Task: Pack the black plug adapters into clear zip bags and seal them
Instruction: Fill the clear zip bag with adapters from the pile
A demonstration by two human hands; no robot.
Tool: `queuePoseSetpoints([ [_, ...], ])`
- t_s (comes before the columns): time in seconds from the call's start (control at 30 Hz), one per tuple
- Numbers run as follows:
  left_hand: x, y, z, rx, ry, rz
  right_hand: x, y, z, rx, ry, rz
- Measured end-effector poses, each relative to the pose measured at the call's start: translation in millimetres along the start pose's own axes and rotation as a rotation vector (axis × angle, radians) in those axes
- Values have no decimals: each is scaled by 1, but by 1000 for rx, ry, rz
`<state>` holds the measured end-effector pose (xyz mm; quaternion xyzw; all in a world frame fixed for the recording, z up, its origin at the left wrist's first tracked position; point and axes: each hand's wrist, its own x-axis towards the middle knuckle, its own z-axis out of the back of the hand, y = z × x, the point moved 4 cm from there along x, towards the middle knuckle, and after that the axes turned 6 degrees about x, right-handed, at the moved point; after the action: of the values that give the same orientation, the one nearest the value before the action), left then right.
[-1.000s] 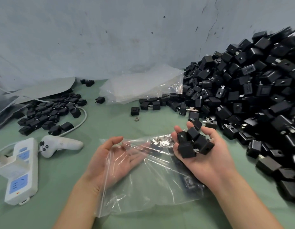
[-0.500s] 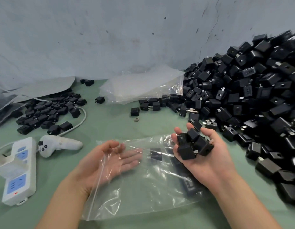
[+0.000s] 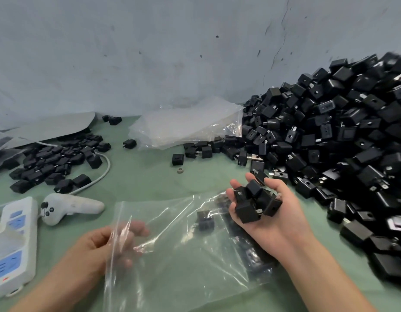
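A clear zip bag (image 3: 177, 255) lies on the green table in front of me, with a few black plug adapters (image 3: 205, 220) inside it. My left hand (image 3: 105, 246) grips the bag's left edge, fingers curled around the plastic and blurred. My right hand (image 3: 267, 212) is palm up over the bag's right side, cupping several black adapters (image 3: 253, 202). A huge heap of black adapters (image 3: 334, 136) fills the right side of the table.
A stack of empty clear bags (image 3: 186, 124) lies at the back centre. A smaller pile of adapters (image 3: 53, 163) sits at the left, with a white cable, a white handheld controller (image 3: 71, 207) and a white power strip (image 3: 12, 246). A grey wall stands behind.
My left hand has drawn back toward me and closed its fingers on the bag's left edge, pulling the bag leftward. My right hand with its adapters has stayed in place.
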<state>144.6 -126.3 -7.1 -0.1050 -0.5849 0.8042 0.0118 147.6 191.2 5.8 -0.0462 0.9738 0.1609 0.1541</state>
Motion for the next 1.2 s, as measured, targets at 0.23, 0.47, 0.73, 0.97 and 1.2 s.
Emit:
queuePoseSetpoints([
  [0.23,6,-4,-27,978,73,-793,8,3,-9,27,54,22],
  [0.47,17,-38,-62,1197,233,-799,11,0,-1,70,3,56],
  [0.73,26,-49,-93,1167,284,-800,13,0,0,49,8,59],
  [0.97,49,-41,-114,1268,277,-629,14,0,3,33,17,63],
  [1.2,31,-49,-110,1101,360,-562,15,0,3,49,25,63],
])
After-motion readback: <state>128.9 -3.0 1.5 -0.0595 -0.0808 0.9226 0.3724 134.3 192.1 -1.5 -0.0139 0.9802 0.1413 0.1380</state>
